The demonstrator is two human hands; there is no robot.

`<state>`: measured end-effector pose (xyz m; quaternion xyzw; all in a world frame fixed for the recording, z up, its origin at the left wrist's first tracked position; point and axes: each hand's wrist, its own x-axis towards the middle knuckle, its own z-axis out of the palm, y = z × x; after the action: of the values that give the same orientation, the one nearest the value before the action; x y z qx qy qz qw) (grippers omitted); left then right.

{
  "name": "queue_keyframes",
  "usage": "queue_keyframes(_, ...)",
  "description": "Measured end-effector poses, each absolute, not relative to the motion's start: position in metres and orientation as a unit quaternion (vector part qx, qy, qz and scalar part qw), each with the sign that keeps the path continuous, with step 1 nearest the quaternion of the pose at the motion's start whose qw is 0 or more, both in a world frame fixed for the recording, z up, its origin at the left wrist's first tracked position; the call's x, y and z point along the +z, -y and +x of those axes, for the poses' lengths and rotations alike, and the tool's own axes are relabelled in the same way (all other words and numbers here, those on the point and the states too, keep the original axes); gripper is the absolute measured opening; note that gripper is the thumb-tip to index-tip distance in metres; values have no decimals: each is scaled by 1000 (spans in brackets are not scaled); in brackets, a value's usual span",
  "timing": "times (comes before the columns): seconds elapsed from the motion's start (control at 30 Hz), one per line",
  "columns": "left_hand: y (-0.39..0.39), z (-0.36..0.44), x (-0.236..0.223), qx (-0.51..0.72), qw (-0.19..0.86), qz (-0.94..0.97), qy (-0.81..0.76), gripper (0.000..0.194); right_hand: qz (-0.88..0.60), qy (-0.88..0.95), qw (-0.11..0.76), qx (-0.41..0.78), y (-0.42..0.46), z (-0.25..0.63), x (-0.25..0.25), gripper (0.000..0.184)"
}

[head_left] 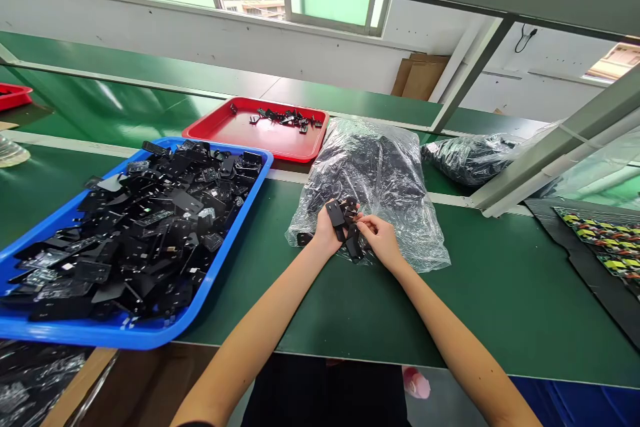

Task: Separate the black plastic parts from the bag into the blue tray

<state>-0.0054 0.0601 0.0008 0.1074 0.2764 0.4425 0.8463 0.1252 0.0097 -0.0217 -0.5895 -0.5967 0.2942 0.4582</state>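
Observation:
My left hand (325, 235) is closed around several small black plastic parts (354, 244), which stick out past its fingers. Thumb and fingertips of my right hand (383, 241) pinch together at the right side of this bunch, on a small black part that is mostly covered by the fingers. Both hands are over the near edge of a clear plastic bag (383, 167) full of dark pieces, lying on the green table (320, 300). One more black piece (304, 239) shows at the bag's left edge, beside my left wrist.
To the left, a blue tray (226, 255) is heaped with black plastic parts. Behind it sits a red tray (215, 130) with small black pieces. A second bag (473, 159) lies behind the slanted metal post (537, 143). Circuit boards (607, 237) rest on black sheeting at right.

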Motion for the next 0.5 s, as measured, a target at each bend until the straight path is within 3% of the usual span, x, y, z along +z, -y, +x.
queue_keyframes(0.5, -59, -5, 0, 442, 847, 120, -270, 40, -592, 625, 438, 259, -7, 122, -17, 27)
